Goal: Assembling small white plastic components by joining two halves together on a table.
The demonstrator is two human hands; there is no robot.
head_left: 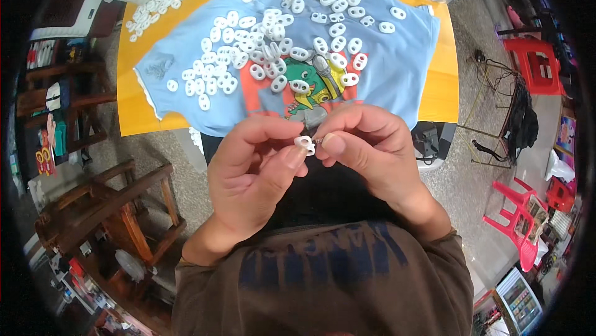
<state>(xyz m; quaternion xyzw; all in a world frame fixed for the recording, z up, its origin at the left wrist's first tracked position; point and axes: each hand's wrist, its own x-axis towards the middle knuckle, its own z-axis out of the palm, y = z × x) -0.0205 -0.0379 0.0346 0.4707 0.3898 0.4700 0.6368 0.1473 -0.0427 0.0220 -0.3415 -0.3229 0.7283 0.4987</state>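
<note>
A small, rounded white plastic piece [310, 148], pierced by a hole, is held tilted mid-view; at its three o'clock sits a tiny coiled spring [320, 141], partly hidden, contact unclear.

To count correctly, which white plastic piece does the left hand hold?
The holed white plastic piece pinched in the left hand; those on the light-blue fabric shirt lie untouched.

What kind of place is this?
Maybe a home room used for handwork, or a small workshop: many white two-holed plastic pieces lie on a blue shirt, with a red plastic stool nearby.
</note>
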